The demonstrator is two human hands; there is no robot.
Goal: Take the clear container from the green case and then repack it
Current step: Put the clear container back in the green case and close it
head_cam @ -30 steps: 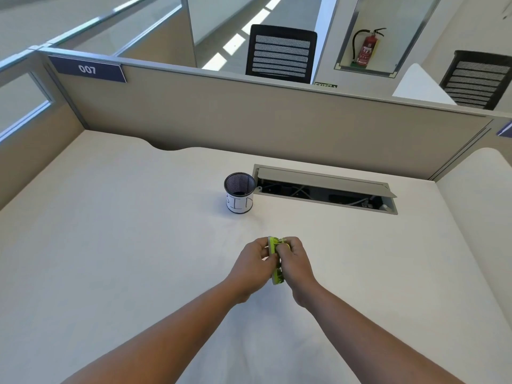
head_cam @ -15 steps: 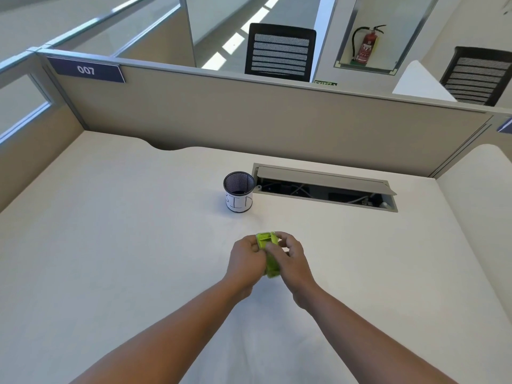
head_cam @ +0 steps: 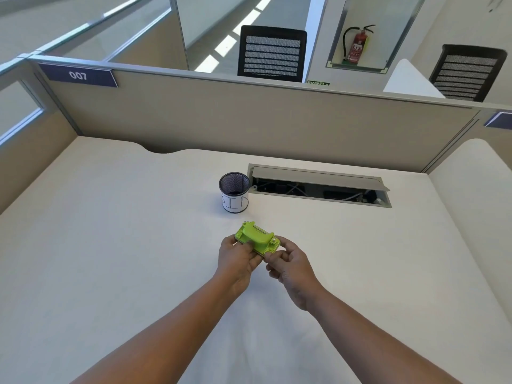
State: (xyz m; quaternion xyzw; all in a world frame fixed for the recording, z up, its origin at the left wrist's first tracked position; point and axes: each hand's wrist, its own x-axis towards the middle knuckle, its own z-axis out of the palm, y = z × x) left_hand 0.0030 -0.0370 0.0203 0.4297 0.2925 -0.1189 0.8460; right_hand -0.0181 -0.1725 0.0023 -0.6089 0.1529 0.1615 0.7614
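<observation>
Now the left hand (head_cam: 238, 259) grips the green case (head_cam: 256, 238) just above the desk (head_cam: 110, 245); the right hand (head_cam: 291, 266) pinches its near right corner. Beyond stands a mesh cup (head_cam: 235, 192). No clear container shows.

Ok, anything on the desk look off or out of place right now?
Only the cable hatch behind the mesh cup: its lid is propped open, leaving wires exposed. Nothing is spilled or damaged. The green case is held flat and closed, in the left hand, with the right hand at its end.
</observation>
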